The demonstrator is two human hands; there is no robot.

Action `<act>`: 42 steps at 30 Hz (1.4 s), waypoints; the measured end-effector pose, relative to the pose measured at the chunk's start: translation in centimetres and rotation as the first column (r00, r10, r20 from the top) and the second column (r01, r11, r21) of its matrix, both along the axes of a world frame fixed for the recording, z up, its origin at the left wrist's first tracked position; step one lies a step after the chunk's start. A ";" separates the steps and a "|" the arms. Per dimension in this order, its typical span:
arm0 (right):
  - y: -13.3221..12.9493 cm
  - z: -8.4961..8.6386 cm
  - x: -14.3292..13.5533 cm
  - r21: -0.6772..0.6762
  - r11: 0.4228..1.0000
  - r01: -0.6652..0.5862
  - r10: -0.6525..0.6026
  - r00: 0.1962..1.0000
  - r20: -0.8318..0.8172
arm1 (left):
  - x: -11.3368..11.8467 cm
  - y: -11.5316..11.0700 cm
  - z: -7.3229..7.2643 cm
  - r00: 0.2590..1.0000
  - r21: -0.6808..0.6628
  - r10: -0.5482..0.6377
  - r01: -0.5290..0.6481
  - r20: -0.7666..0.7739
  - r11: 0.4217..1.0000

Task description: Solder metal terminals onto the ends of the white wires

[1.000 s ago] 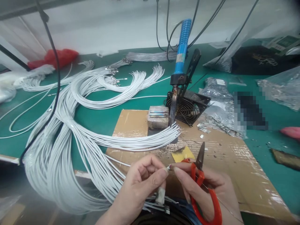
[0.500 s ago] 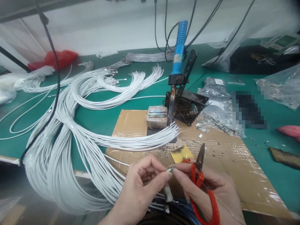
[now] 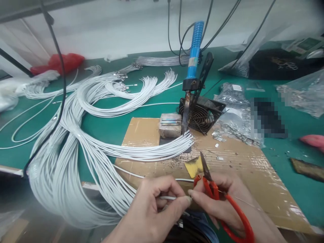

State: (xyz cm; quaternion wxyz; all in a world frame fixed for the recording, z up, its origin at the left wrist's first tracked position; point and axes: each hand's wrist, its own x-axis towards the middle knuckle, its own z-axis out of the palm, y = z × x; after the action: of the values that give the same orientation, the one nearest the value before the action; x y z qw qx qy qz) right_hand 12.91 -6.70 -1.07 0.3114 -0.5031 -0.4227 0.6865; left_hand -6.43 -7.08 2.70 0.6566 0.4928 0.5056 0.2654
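My left hand [image 3: 159, 206] pinches the end of a white cable [image 3: 167, 197] between thumb and forefinger at the lower middle. Just to its right, my right hand [image 3: 227, 199] is wrapped round red-handled scissors [image 3: 211, 189], their dark blades pointing up and left. The right thumb tip is close to the cable end; what lies between the fingertips is too small to make out. A yellow sponge [image 3: 194, 167] sits on the cardboard [image 3: 243, 175] behind the scissor blades. A bundle of white cables [image 3: 152, 150] stretches across the cardboard beyond my hands.
A blue-handled soldering iron [image 3: 194, 50] stands near a grey block [image 3: 170, 125] and a black fan [image 3: 202, 116]. Bags of small metal parts [image 3: 235, 111] lie to the right. Thick cable bundles [image 3: 68, 175] hang over the table's left front edge.
The scissors' blades have swung left, and my right hand has shifted slightly. A white cable now shows in my left hand, where a small piece was before. A small metal piece now shows on the cardboard.
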 end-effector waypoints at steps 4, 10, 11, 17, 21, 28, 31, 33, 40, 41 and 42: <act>-0.2 0.8 0.1 -0.006 1.000 -0.017 0.017 0.999 -0.032 | 0.1 0.5 -0.5 0.995 0.079 0.099 -0.098 -0.015 0.992; 0.0 2.8 -0.9 -0.005 0.981 0.192 -0.190 0.975 0.117 | 0.4 0.5 -0.6 0.990 0.087 0.139 -0.136 -0.036 0.987; 0.0 2.9 -0.9 0.019 0.979 0.201 -0.202 0.970 0.135 | 0.5 0.4 -0.6 0.989 0.095 0.140 -0.136 -0.041 0.986; -1.0 1.5 -2.6 0.101 0.913 0.394 -0.405 0.907 0.117 | 1.4 -0.7 -0.9 0.960 0.261 0.250 -0.211 -0.129 0.942; -2.4 0.4 -4.8 0.062 0.872 0.485 -0.489 0.870 0.070 | 2.0 -0.9 -1.5 0.938 0.269 0.327 -0.287 -0.117 0.919; -2.4 -0.6 -3.0 0.244 0.850 0.468 -0.516 0.834 0.197 | 0.9 0.0 -1.5 0.958 0.035 0.283 -0.284 0.041 0.958; -2.1 -0.9 -0.9 0.370 0.892 0.262 -0.376 0.882 0.283 | 0.6 0.0 -1.0 0.947 -0.011 0.313 -0.313 0.071 0.950; -2.1 -1.2 0.2 0.423 0.906 0.017 -0.212 0.883 0.418 | 0.7 -0.1 -0.7 0.936 -0.011 0.345 -0.345 0.075 0.938; -2.3 -1.3 0.4 0.364 0.892 -0.269 0.028 0.837 0.547 | 1.0 -0.2 0.1 0.945 0.016 0.327 -0.327 -0.009 0.945; -2.2 -1.3 0.3 0.358 0.891 -0.277 0.041 0.837 0.546 | 1.0 -0.1 0.1 0.950 0.019 0.313 -0.312 -0.023 0.950; -2.2 -1.3 0.2 0.355 0.890 -0.287 0.053 0.838 0.544 | 1.0 -0.1 0.2 0.957 0.021 0.288 -0.288 -0.034 0.958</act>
State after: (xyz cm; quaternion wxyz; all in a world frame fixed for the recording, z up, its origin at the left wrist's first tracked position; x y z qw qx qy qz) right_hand 13.12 -8.92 -2.35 0.2231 -0.5493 -0.6731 0.4420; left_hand -5.46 -7.17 2.86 0.5978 0.4238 0.5817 0.3531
